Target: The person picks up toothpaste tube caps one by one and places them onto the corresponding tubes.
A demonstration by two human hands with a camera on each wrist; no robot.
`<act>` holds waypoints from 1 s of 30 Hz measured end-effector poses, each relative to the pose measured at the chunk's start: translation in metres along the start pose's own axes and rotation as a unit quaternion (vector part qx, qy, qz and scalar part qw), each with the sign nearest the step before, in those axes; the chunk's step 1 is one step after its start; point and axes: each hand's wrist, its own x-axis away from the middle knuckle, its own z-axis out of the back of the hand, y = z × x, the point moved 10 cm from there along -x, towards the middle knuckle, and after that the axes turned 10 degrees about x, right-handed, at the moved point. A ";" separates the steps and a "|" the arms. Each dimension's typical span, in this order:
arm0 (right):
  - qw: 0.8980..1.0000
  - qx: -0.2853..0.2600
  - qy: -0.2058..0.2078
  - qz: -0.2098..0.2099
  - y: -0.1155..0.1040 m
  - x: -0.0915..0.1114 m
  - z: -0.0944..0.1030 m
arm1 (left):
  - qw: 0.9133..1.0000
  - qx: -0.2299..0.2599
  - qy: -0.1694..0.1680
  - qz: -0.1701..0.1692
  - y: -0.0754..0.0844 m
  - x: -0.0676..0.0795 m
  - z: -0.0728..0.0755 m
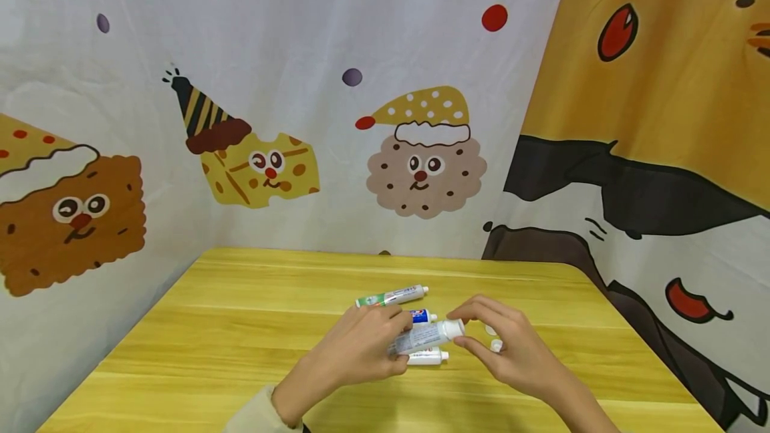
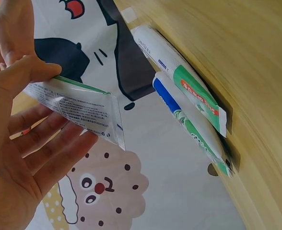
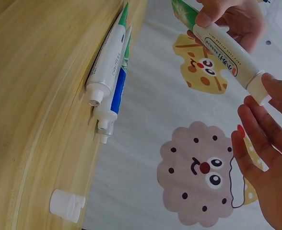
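Note:
My left hand (image 1: 363, 339) holds a toothpaste tube (image 1: 421, 337) above the table, its thumb on one face and its fingers along the other. The tube is white with a green end, and its white cap (image 3: 259, 89) points to the right. With thumb and fingertips, my right hand (image 1: 511, 347) pinches that cap. In the head view, a white and green tube (image 1: 400, 295), a tube with a blue part (image 1: 421, 317) and a white tube (image 1: 428, 357) lie on the table behind and below the held one. Their threaded necks show bare in the right wrist view.
Loose white caps (image 1: 496, 345) lie on the wooden table (image 1: 252, 326), partly hidden behind my right hand. In the right wrist view they show as white caps (image 3: 64, 205) close together. A cloth printed with cartoon figures (image 1: 289, 32) hangs around the table's edges.

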 end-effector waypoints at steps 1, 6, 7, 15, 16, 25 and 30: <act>1.000 0.002 0.001 -0.002 0.000 0.000 0.000 | 1.000 0.001 0.000 0.000 0.000 0.000 0.000; 1.000 0.018 0.010 -0.016 0.002 0.000 0.002 | 1.000 -0.001 0.001 -0.002 0.001 0.000 0.001; 0.999 0.023 0.013 -0.019 0.002 0.000 0.003 | 1.000 -0.003 0.001 -0.003 0.001 0.000 0.001; 0.998 0.023 0.034 -0.041 0.007 0.001 0.009 | 1.000 -0.006 0.002 -0.002 0.000 0.001 0.000; 0.998 0.017 0.034 -0.040 0.007 0.001 0.009 | 1.000 -0.006 0.003 -0.003 0.000 0.001 0.000; 0.998 -0.023 0.037 0.034 -0.008 -0.002 0.010 | 1.000 -0.013 0.012 -0.008 0.000 0.000 0.002; 0.999 -0.027 0.035 0.029 -0.007 -0.002 0.009 | 1.000 -0.013 0.011 -0.006 0.000 0.000 0.001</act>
